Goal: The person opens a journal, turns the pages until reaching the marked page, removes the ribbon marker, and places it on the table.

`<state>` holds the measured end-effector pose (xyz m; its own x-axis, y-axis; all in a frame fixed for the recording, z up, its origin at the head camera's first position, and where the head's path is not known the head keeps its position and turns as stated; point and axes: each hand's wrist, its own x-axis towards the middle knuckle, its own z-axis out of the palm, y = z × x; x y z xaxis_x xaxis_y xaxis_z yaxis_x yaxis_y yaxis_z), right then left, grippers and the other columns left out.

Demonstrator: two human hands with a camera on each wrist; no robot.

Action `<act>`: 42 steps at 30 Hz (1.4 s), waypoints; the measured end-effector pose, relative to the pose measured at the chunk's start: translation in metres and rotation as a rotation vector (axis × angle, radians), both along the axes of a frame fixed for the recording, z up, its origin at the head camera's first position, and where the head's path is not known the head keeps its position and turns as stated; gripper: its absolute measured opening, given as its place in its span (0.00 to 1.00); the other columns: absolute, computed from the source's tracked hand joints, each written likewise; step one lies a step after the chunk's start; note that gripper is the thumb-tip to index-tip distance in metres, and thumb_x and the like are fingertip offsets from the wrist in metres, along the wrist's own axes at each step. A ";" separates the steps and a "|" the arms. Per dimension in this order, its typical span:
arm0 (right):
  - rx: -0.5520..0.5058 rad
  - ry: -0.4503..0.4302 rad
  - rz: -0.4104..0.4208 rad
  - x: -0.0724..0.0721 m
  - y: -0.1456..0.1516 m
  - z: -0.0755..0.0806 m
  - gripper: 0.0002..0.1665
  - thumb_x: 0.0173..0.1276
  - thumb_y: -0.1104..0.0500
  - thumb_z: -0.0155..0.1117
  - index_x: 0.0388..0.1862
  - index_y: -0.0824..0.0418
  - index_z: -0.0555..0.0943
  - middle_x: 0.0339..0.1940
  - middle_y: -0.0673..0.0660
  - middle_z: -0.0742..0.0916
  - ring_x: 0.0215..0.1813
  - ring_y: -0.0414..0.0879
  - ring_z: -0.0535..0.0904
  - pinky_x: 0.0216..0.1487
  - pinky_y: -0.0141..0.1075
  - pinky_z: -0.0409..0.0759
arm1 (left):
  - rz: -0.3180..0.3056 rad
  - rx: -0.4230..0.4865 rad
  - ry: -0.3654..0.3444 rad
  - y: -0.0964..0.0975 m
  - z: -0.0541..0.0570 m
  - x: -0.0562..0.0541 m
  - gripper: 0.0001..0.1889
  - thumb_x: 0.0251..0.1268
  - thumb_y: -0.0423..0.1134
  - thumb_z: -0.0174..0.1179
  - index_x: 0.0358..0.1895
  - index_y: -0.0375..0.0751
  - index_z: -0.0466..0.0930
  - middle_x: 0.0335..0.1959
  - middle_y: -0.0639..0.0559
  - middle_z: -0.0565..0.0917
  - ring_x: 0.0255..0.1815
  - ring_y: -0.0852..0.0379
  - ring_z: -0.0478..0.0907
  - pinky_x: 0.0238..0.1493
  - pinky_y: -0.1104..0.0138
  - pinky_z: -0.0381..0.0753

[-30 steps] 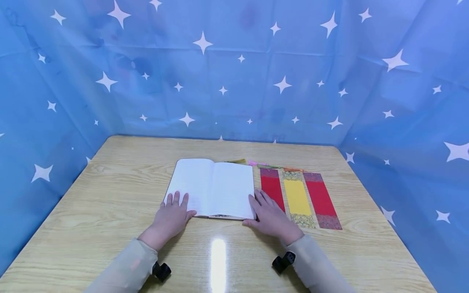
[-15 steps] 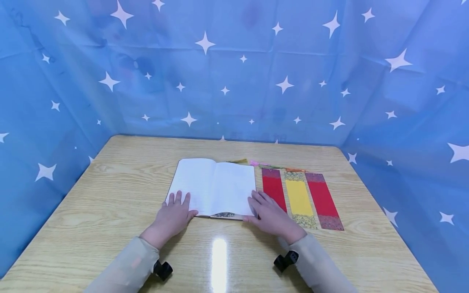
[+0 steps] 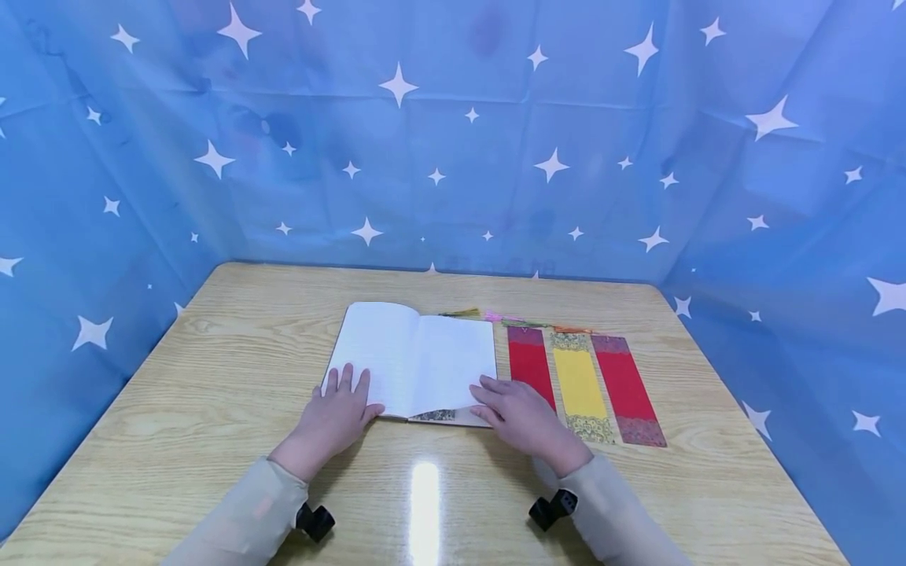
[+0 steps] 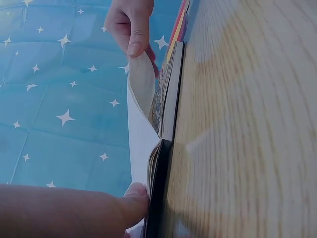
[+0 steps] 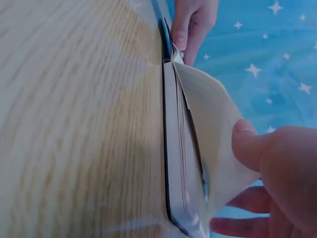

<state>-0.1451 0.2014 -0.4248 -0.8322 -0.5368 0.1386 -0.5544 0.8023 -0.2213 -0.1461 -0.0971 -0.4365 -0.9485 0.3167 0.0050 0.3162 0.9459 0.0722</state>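
An open notebook (image 3: 456,354) with white pages lies on the table. My left hand (image 3: 331,417) rests on the lower left page, fingers straight and thumb along the bottom edge. At the lower right corner my right hand (image 3: 520,413) pinches a raised page (image 5: 210,119) between thumb and fingers, and the page curves up off the stack. Beneath it shows a strip with a dark floral pattern (image 3: 435,415), like the patterned ends of the bookmarks; most of it is hidden by the page. In the left wrist view the lifted page (image 4: 141,84) bows upward toward the right hand.
Right of the notebook lie a red bookmark (image 3: 531,365), a yellow bookmark (image 3: 580,381) and another red bookmark (image 3: 625,381). A yellow-green tassel (image 3: 463,312) and a pink tassel (image 3: 499,316) show behind the notebook. A blue star-patterned cloth (image 3: 453,141) hangs behind the table.
My right hand has moved slightly left and up with the right page's lower corner, uncovering more of the patterned strip beneath. The left hand has stayed on its page.
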 end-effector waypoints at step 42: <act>-0.062 0.243 0.085 -0.005 -0.003 0.001 0.14 0.56 0.57 0.71 0.43 0.57 0.86 0.47 0.53 0.86 0.49 0.49 0.80 0.57 0.47 0.71 | -0.024 -0.026 0.086 0.000 -0.001 0.001 0.32 0.70 0.55 0.45 0.64 0.31 0.65 0.62 0.26 0.65 0.62 0.27 0.60 0.57 0.39 0.63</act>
